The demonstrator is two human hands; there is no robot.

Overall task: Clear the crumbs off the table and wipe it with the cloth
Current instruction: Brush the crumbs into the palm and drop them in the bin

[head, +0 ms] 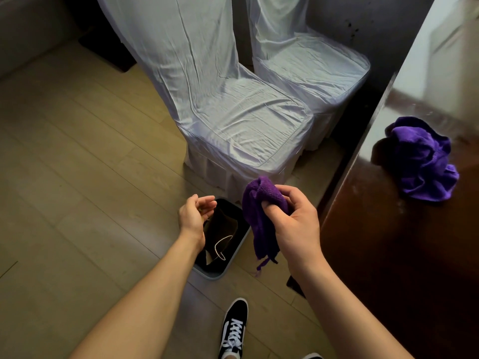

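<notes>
Left hand (193,218) was cupped, fingers curled but apart, gripping nothing, held over the dark waste bin (222,270) on the wood floor. Right hand (293,218) was clamped on a purple cloth (259,218), which hung just beside the bin, w/ loose threads at its lower end. A 2nd purple cloth (422,161) lay bunched on the dark glossy table (388,242), far right, near its edge.

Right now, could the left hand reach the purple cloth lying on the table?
Probably not easily: the left hand hovers over the bin, and the right hand with its own cloth sits between it and the table cloth.
</notes>
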